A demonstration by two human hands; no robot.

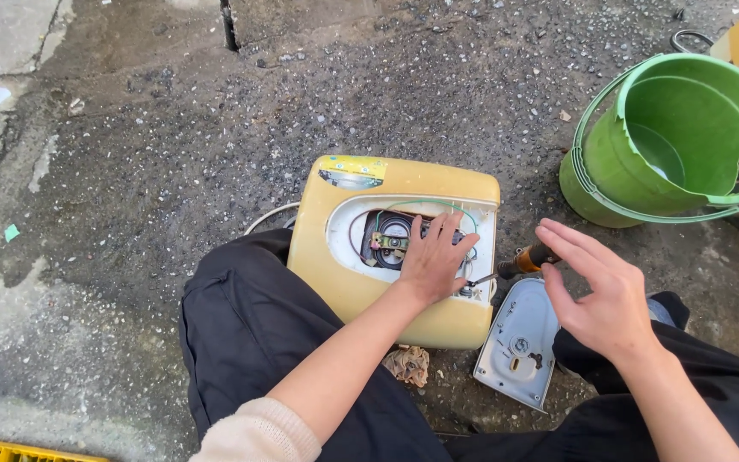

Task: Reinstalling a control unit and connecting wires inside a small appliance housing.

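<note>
Head view, looking down at rough grey ground (156,128) with the person sitting cross-legged in dark trousers (250,334). At top right a broken green bucket (643,171) leans well apart from the work. Dead centre, between the knees, lies the yellow appliance (335,257) on its back, its service opening (348,231) white-rimmed and showing a round dark part, a small brass fitting and looping green and white wires. The loose grey cover plate (519,342) rests just beside it on the right.

Left hand (434,261) lies flat, fingers spread, pressed over the opening and pinning the wiring. Right hand (600,295) hovers open and empty above the screwdriver (519,263), whose tip reaches into the housing's edge. Best handling, I'd say: keep that left palm firm to steady the body, grip the handle squarely, and mind those thin wires near the tip.
</note>
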